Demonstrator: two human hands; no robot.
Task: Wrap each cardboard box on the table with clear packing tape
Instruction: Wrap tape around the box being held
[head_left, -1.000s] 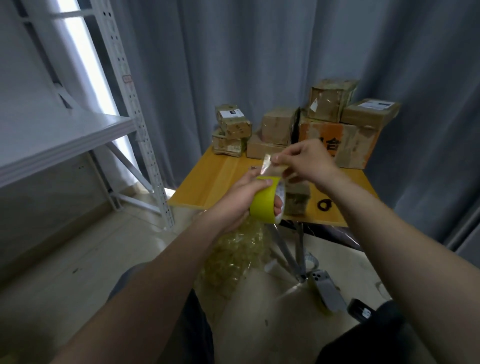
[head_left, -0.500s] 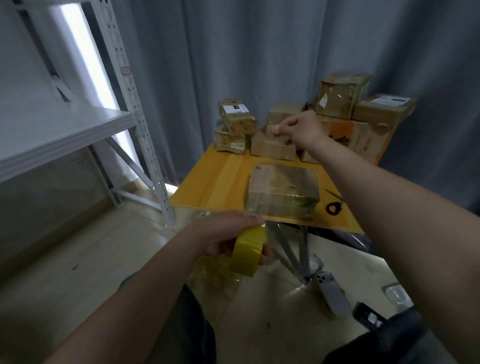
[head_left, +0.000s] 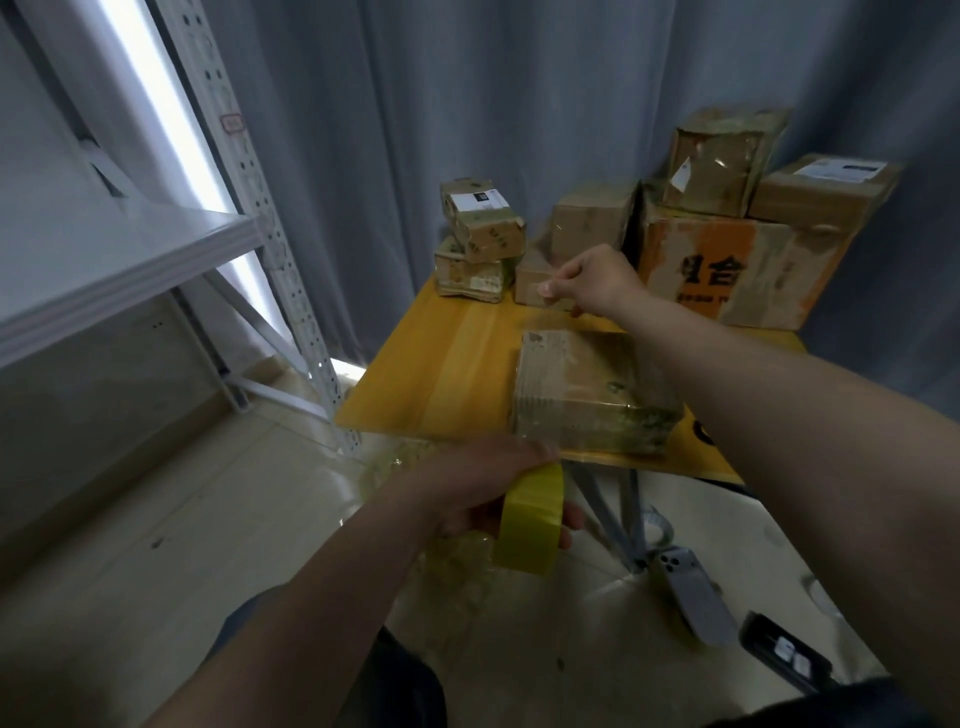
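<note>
1. Left grip (head_left: 483, 493) is wrapped round the yellow roll (head_left: 530, 519), just below the surface's (head_left: 441, 384) near edge.
2. Right grip (head_left: 597, 280) hovers beyond the box (head_left: 587, 389), fingers pinched. Is it holding clear tape? Cannot tell.
3. The box lies flat between both grips, so the strand should run near-to-far over it.

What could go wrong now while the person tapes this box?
1. The box sits at the front edge of the table; pulling the tape roll downward in the left hand could drag it off.
2. The right hand seems to pinch the clear strip beyond the box; slack there may stick to itself.
</note>
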